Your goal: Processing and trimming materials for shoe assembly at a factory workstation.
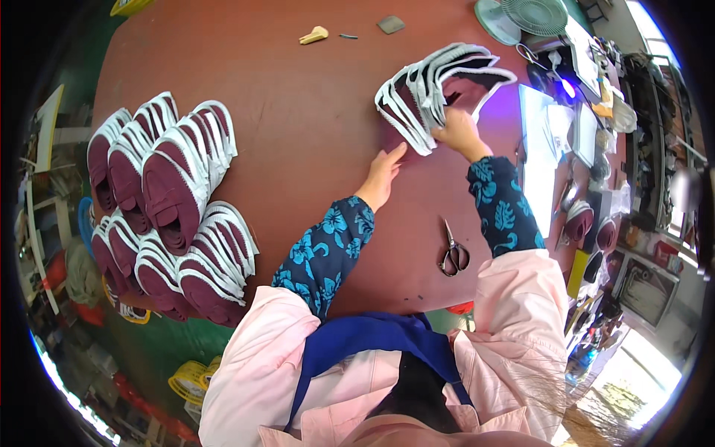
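A stack of maroon shoe uppers (402, 104) with white edging stands at the far right of the table. My right hand (460, 134) is closed on the near side of an upper in this stack. Just left of it, my left hand (382, 177) has its fingers stretched toward the stack's lower edge, holding nothing that I can see. Whether its fingertips touch the uppers, I cannot tell. Black-handled scissors (453, 255) lie below my right hand, blades pointing away from me.
Several piles of maroon uppers (175, 186) cover the table's left side. At the far edge lie a yellowish tool (313, 35), a small dark strip (348, 36) and a grey square piece (390, 24). A green fan (535, 15) and a lit lamp (568, 88) stand at the right.
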The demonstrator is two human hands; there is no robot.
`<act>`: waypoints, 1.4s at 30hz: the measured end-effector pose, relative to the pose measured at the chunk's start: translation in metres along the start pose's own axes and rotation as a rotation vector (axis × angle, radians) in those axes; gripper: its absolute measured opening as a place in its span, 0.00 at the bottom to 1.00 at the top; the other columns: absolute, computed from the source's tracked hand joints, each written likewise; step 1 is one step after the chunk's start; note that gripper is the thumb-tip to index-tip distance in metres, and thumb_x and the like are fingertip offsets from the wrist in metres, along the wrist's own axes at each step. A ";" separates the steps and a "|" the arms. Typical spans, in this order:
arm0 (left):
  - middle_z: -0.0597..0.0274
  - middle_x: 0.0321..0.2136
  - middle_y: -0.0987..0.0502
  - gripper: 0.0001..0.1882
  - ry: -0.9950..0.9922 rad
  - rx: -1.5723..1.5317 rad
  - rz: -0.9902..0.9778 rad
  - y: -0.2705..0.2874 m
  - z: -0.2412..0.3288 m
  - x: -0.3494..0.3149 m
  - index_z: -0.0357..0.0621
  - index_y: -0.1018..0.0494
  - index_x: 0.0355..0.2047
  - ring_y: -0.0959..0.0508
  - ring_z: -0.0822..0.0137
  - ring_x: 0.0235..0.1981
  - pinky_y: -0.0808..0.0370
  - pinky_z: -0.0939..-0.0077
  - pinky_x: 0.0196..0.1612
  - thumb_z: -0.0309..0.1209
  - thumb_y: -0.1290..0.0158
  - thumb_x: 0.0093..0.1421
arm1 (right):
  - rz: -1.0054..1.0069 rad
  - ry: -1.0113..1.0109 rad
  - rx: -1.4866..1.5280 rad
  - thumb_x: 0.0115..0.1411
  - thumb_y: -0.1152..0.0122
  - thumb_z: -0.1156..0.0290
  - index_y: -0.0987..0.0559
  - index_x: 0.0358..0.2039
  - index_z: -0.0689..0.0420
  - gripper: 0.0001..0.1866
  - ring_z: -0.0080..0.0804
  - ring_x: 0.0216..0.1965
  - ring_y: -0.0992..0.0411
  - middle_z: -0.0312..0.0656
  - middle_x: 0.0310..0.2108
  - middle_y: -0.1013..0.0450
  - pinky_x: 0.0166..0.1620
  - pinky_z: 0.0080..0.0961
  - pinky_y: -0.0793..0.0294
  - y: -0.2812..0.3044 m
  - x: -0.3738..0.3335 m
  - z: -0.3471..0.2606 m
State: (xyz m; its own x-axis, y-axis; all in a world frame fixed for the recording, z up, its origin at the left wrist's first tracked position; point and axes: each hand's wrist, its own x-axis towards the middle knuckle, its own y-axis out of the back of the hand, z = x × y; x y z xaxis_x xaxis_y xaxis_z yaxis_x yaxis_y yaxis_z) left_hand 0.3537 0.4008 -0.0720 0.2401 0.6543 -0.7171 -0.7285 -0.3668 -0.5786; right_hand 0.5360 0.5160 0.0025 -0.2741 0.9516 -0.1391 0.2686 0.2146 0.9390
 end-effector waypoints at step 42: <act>0.60 0.38 0.26 0.18 -0.868 1.749 0.014 0.064 -0.176 -0.295 0.41 0.27 0.44 0.25 0.58 0.40 0.28 0.64 0.42 0.29 0.38 0.54 | 0.384 -0.400 0.544 0.55 0.34 0.74 0.24 0.45 0.59 0.17 0.44 0.43 0.31 0.49 0.41 0.31 0.48 0.38 0.31 -0.118 -0.383 -0.049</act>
State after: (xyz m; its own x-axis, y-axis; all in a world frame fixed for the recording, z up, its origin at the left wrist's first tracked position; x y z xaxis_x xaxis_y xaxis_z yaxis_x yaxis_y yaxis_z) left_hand 0.3494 0.0676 0.0343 0.2975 0.9536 -0.0468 -0.5897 0.2221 0.7765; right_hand 0.5639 0.1153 -0.0400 0.2569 0.9658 -0.0351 0.7209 -0.1673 0.6726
